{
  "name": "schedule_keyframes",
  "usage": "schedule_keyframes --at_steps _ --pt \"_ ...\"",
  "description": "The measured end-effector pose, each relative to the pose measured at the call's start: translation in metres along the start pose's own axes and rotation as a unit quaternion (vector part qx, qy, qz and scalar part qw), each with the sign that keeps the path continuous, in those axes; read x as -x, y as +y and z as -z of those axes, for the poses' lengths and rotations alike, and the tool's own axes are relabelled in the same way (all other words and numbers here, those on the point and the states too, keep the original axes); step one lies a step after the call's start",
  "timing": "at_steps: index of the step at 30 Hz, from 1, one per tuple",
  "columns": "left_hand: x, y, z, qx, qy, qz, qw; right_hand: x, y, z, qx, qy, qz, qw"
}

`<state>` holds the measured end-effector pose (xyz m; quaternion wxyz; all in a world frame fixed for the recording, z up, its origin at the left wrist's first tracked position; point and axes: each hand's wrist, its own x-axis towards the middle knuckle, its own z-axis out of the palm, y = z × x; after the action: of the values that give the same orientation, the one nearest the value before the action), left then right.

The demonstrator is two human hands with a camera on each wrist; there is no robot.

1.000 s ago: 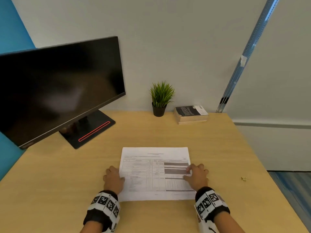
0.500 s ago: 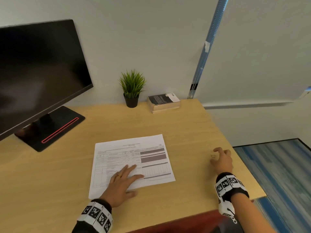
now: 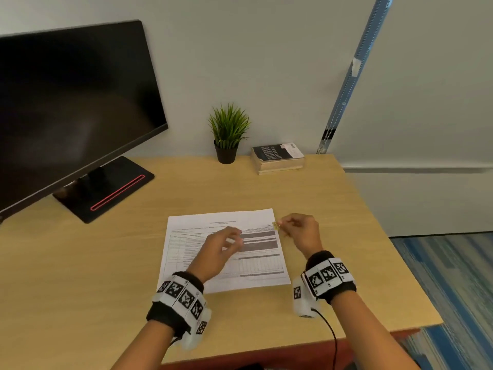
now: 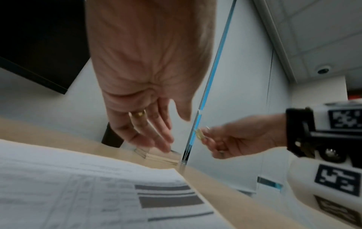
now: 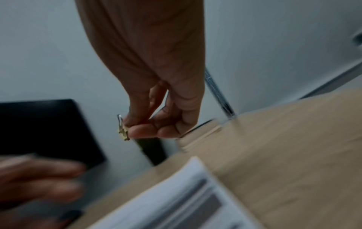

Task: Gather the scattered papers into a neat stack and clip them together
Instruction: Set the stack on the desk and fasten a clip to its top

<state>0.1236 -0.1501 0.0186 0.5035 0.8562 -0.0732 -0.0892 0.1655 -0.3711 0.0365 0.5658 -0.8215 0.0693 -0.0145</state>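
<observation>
While the right hand (image 3: 301, 232) hovers just off the far right corner of the papers (image 3: 224, 252), its thumb and fingertips pinch one small gold clip (image 3: 276, 225), held clear of the sheets and above the desk (image 3: 106, 263). In the right wrist view the clip (image 5: 123, 128) sticks out edge-on from between the thumb and forefinger, the other fingers curled beneath. In the left wrist view the same clip (image 4: 200, 134) shows at the tips of the right hand (image 4: 240, 139).

One stack of papers lies flat near the middle of the desk, edges squared, a printed form with grey bars on top; how many sheets it holds cannot be told. The left hand (image 3: 218, 249) floats above the stack with fingers loosely spread and holding nothing; motion blur hides whether any fingertip touches the paper. From the left wrist camera, one gold ring (image 4: 138, 113) shows on a finger of that left hand (image 4: 145, 74).

Each wrist wears one band of black-and-white markers, two in all.

At the back of the desk stand one dark monitor (image 3: 66, 108) on its stand, one small potted plant (image 3: 228, 134) and one thick book (image 3: 277, 157) lying flat, the plant just left of the book.
</observation>
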Motion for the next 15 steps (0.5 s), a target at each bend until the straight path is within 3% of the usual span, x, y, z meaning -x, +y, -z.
schedule_keyframes --at_steps 3,7,12,15 --pt "-0.01 0.026 0.001 0.062 0.098 -0.041 0.992 0.008 -0.041 -0.04 -0.066 -0.104 0.032 0.992" --pt "-0.007 0.027 0.007 0.095 0.166 -0.047 0.98 0.009 -0.063 -0.064 -0.109 -0.157 0.026 0.981" --pt "-0.001 0.012 0.016 0.103 0.168 -0.049 0.979 0.003 -0.065 -0.075 -0.083 -0.182 0.028 0.979" --pt "0.0 0.006 0.019 0.12 0.201 -0.045 0.971 0.002 -0.064 -0.078 -0.115 -0.216 0.011 0.97"
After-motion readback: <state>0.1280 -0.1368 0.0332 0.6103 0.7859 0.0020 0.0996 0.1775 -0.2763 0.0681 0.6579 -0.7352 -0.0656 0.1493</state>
